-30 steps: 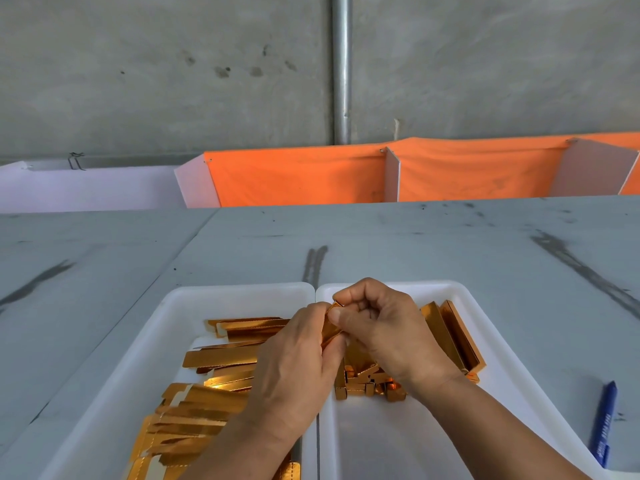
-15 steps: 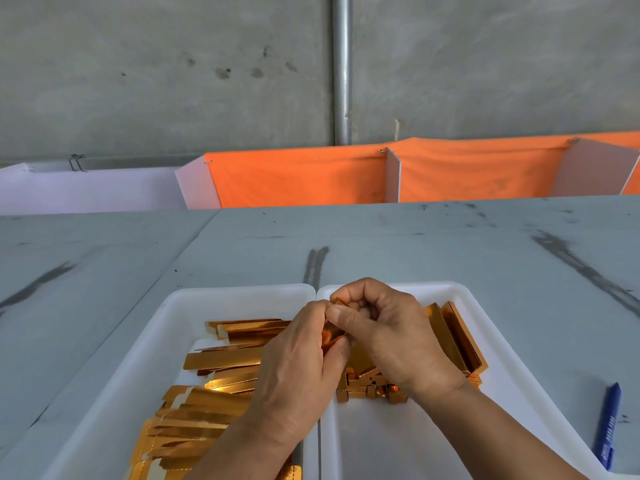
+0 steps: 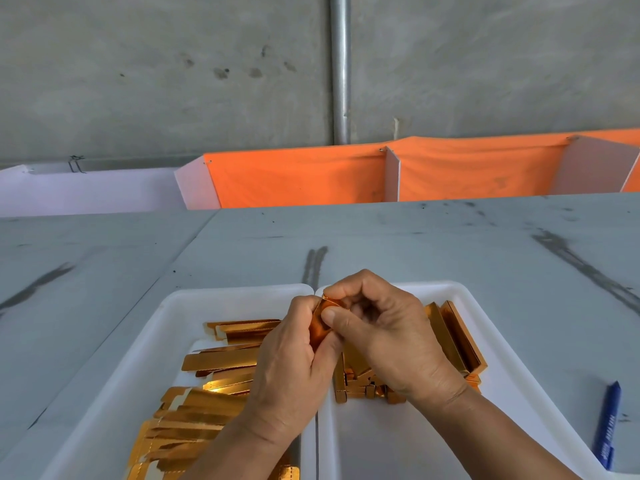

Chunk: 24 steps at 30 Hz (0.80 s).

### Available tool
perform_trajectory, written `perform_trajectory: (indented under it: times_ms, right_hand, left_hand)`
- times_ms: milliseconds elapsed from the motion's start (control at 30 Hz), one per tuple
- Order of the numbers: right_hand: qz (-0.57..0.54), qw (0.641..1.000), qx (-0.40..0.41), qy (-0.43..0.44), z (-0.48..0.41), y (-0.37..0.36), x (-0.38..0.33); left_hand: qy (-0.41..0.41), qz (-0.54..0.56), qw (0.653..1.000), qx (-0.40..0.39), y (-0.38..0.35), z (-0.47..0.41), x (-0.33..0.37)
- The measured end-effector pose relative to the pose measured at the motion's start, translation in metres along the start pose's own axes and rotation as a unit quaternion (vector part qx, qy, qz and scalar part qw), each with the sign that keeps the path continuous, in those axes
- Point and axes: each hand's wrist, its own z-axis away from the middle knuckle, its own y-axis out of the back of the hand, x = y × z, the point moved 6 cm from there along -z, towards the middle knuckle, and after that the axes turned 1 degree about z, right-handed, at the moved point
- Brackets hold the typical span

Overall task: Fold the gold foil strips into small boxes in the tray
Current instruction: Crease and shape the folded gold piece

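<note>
Above the seam between two white trays, both my hands work one gold foil strip (image 3: 320,322). My left hand (image 3: 291,358) grips its lower part, and my right hand (image 3: 384,336) pinches its top end between thumb and forefinger. Most of the strip is hidden by my fingers. The left tray (image 3: 166,327) holds a pile of flat gold strips (image 3: 214,382). In the right tray (image 3: 485,327) lie several folded gold boxes (image 3: 457,337), partly hidden behind my right hand.
A blue pen (image 3: 606,424) lies on the grey table to the right of the right tray. Behind the table's far edge stands an orange cloth barrier (image 3: 301,178) with white dividers, in front of a concrete wall with a metal pipe (image 3: 340,67).
My hands have stayed above the tray seam. The fingers of my right hand have shifted on the strip's top end, and more of its gold face shows now.
</note>
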Motion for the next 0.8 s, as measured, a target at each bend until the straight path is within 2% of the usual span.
perform_trajectory:
  times_ms: [267,367,533,667,800]
  right_hand:
    - [0.018,1.0,-0.001,0.001,0.001,-0.002,0.0]
    - [-0.027,0.999,0.006,-0.032,-0.003,0.002,0.001]
    - [-0.066,0.978,0.167,-0.107,-0.016,0.052,0.016]
    - [0.033,0.961,0.211,-0.174,-0.015,0.072,0.037]
    - [0.193,0.945,0.179,-0.195,-0.016,0.069,0.046]
  left_hand:
    - [0.003,-0.019,1.0,-0.006,-0.003,0.001,-0.005]
    - [0.008,-0.017,1.0,-0.013,-0.003,-0.001,-0.003]
    - [0.101,0.046,0.994,0.02,0.004,-0.003,-0.012]
    - [0.144,0.043,0.987,0.056,0.014,-0.005,-0.022]
    - [0.179,-0.001,0.98,0.086,0.022,-0.007,-0.033]
